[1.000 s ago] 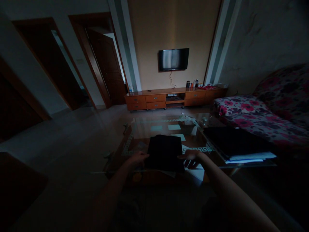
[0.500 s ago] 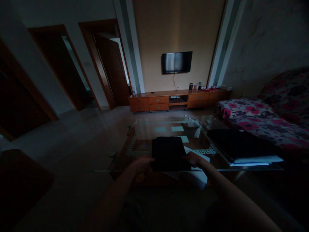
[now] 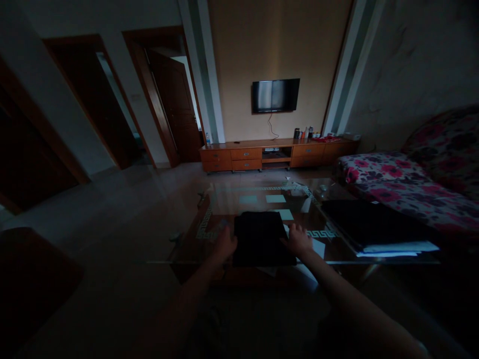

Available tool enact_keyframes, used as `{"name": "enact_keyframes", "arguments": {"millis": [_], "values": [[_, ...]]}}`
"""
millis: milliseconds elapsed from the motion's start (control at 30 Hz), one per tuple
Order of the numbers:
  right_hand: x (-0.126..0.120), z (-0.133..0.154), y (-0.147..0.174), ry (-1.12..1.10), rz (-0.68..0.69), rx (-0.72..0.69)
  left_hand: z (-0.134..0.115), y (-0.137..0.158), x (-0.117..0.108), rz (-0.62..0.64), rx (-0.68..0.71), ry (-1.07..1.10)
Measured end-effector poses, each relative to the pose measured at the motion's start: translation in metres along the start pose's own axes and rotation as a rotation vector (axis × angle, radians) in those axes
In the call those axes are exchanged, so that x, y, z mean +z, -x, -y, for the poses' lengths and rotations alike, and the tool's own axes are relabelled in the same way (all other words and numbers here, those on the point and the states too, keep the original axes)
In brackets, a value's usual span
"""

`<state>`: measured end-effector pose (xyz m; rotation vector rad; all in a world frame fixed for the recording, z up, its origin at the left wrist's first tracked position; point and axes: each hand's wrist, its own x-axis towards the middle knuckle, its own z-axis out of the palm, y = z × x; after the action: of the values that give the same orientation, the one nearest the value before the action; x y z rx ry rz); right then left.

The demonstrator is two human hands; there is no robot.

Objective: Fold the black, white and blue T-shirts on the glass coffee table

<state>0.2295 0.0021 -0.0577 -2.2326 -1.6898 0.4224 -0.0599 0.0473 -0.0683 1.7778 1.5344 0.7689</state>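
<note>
A folded black cloth, a dark rectangle with little visible detail, lies at the near edge of the glass coffee table. At its left side is my left hand, fingers stretched forward and thumb against the cloth's edge. My right hand is at the opposite side, with its thumb toward the cloth and its fingers raised and slightly bent. Both hands look open. Right of them sits a black stack with pale sheet-like layers showing underneath; dim light hides its details.
White sheets show beside and below my right hand. A flowered sofa stands on the right. Across the room are a low wooden TV cabinet with bottles on top and a wall television. A dark brown shape fills the lower left.
Both hands have shifted slightly forward along the cloth's sides, and their fingers now point up and away instead of closing at its edges. The cloth stays in nearly the same place.
</note>
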Motion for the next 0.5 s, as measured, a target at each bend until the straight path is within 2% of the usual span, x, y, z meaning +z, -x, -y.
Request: {"name": "enact_keyframes", "arguments": {"millis": [67, 100, 167, 233, 333, 400, 500], "values": [[0.009, 0.018, 0.006, 0.059, -0.138, -0.149, -0.006, 0.001, 0.013, -0.041, 0.204, -0.229], [0.016, 0.024, 0.009, 0.07, -0.137, -0.241, -0.007, 0.002, 0.021, -0.024, 0.297, -0.341], [0.033, 0.031, 0.013, 0.086, -0.03, -0.377, -0.005, 0.005, 0.037, 0.058, 0.419, -0.483], [0.049, 0.03, 0.016, 0.128, 0.064, -0.422, 0.002, 0.006, 0.05, 0.099, 0.46, -0.576], [0.063, 0.022, 0.017, 0.156, 0.101, -0.434, 0.013, 0.003, 0.056, 0.123, 0.467, -0.616], [0.063, 0.018, 0.016, 0.141, 0.11, -0.448, 0.016, 0.0, 0.05, 0.163, 0.465, -0.593], [0.052, 0.011, 0.014, 0.075, 0.178, -0.479, 0.015, 0.001, 0.03, 0.277, 0.508, -0.539]]}}
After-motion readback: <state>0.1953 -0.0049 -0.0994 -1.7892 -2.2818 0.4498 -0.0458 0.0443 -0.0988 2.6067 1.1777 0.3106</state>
